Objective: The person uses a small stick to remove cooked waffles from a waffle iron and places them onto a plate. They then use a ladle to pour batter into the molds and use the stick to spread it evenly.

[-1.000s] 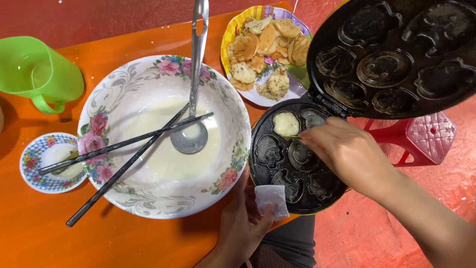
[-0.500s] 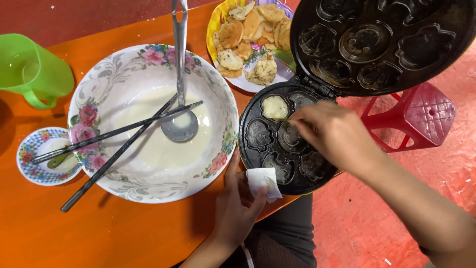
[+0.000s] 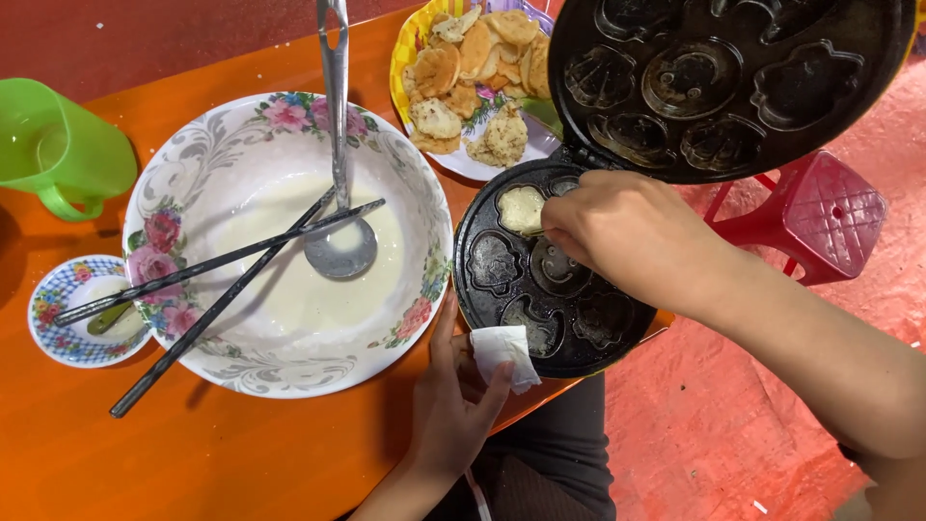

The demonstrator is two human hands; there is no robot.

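Overhead view of an orange surface [image 3: 193, 453]. The right hand [image 3: 632, 236] reaches over the lower plate of an open black cake mould [image 3: 511, 299], fingers curled down and pinched together above the central cavities; what they pinch, if anything, cannot be told. One flower-shaped cavity at the upper left of the plate holds a pale cooked cake [image 3: 522, 208]; the other cavities appear dark. The hinged lid [image 3: 723, 77] stands raised behind the hand, its shaped hollows facing the viewer. The left hand [image 3: 453, 400] rests at the near edge of the surface, between bowl and mould, thumb and fingers closed on a folded white tissue [image 3: 503, 353] that touches the mould's rim. To the left, a large floral bowl [image 3: 405, 183] contains thin white batter, a metal ladle [image 3: 338, 193] and two dark chopsticks [image 3: 222, 275] laid across it. A plate of golden cakes [image 3: 473, 72] lies beyond; a green jug [image 3: 63, 150] and small floral saucer [image 3: 58, 309] sit far left. A red stool [image 3: 820, 217] stands on the floor
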